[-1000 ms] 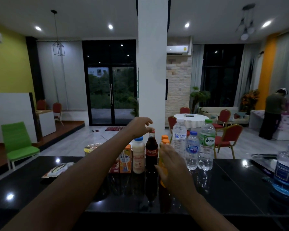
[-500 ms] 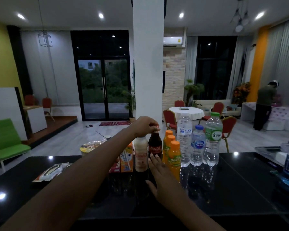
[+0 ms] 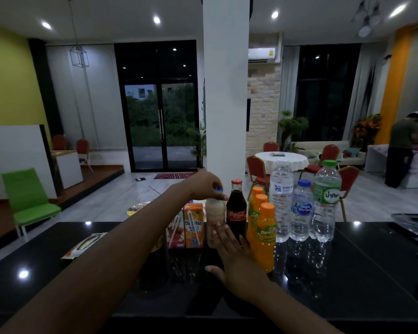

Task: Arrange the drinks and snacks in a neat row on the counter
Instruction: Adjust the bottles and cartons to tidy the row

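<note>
A second ago my left hand (image 3: pixel 206 185) hovers open above the cola bottle (image 3: pixel 236 210); half a second ago it sits on that bottle's cap. Now it is just left of the cola, fingers closed on the blue cap of the milk bottle (image 3: pixel 214 221). My right hand (image 3: pixel 237 260) shifts too: a second ago it stands flat in front of the orange bottles (image 3: pixel 263 233), right of the cola. Now it lies in front of the cola and milk bottle, fingertips at their bases, and the three orange bottles show in full.
</note>
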{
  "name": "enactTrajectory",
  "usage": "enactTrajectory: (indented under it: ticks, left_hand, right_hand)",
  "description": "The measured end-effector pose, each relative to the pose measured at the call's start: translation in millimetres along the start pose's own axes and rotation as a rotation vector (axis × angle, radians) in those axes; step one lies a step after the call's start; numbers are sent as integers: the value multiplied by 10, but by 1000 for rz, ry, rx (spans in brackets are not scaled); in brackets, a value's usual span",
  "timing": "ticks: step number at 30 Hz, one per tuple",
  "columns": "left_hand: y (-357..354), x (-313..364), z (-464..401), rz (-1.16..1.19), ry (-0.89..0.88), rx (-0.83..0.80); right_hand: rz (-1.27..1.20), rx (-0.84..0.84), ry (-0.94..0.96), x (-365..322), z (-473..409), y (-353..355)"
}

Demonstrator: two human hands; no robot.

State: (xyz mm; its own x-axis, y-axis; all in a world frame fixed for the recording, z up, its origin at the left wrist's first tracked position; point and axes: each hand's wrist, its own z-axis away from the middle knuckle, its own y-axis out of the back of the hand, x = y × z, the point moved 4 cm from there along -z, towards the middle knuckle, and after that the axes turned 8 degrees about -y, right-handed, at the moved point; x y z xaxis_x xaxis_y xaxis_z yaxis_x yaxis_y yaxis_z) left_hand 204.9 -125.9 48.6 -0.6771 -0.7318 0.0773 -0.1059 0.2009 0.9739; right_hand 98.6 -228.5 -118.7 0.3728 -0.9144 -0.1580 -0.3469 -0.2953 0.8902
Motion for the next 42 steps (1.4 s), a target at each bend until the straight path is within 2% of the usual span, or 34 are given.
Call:
enactTrajectory:
  ticks: [9, 14, 17, 20, 25, 31, 36, 42]
  left_hand:
    - [-6, 4, 17, 5, 6, 80]
    - [65, -109, 175, 106, 28, 78]
    - [136, -293, 350, 74, 59, -30]
    - [110, -440, 554, -65, 97, -197]
    - [23, -573, 782, -265, 138, -291]
    - [-23, -644, 845, -317, 77, -222]
    - [-55, -744, 876, -241, 48, -154]
    - [-48, -767, 892, -170, 39, -142]
  right_hand:
    - [-37, -11, -6, -22, -21, 14]
    - [-36, 10, 12, -161, -19, 45]
    - [-45, -23, 46, -277, -47, 35]
    - [-14, -56, 62, -402, -99, 26]
    - [-43, 36, -1, -586, -311, 164]
    - [-23, 28, -33, -698, -605, 255]
    - [-13, -13, -102, -681, -729, 254]
    - [11, -20, -97, -673, -752, 220]
